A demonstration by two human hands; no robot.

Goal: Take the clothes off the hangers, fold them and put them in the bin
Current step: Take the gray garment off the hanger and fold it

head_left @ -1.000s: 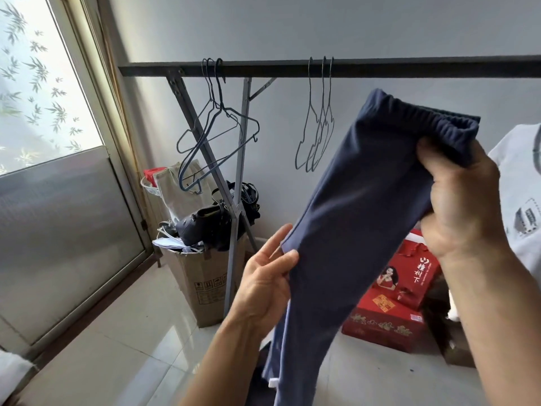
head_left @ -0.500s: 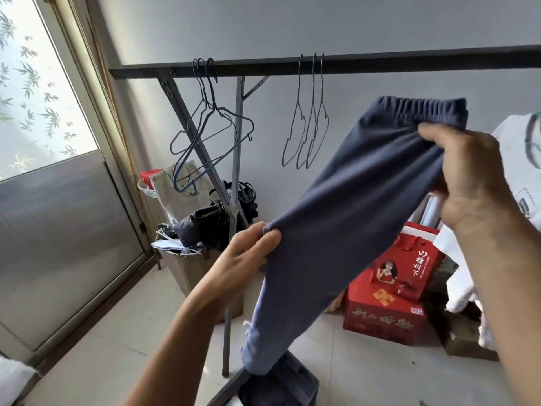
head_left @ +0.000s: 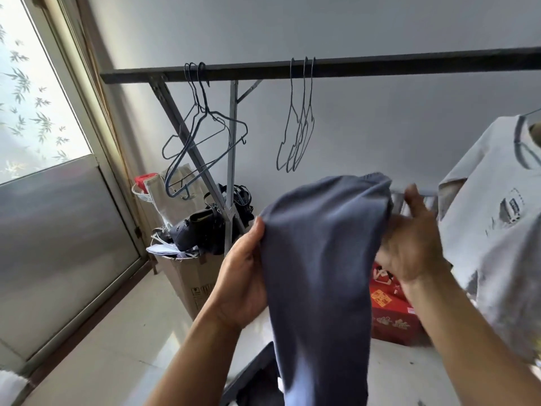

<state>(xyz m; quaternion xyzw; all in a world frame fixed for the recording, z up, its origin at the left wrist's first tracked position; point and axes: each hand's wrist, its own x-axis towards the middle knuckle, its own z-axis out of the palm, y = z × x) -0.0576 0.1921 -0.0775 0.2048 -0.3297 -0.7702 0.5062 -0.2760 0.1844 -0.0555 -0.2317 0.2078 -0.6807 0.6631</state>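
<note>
1. We are holding the blue trousers (head_left: 319,259) up in front of us, their lower part hanging down toward the floor and a dark bin (head_left: 251,382).
2. Our left hand (head_left: 243,276) is gripping the cloth's left edge, thumb on top.
3. Our right hand (head_left: 409,241) is clutching the bunched waistband end, fingers partly spread and blurred.
4. A grey T-shirt (head_left: 497,224) is hanging at the right, near that hand.
5. Behind, red boxes (head_left: 392,315) and a cardboard box (head_left: 190,276) of bags are sitting on the floor.
6. Farthest, bare wire hangers (head_left: 298,133) are hanging from the dark rail (head_left: 380,65).
</note>
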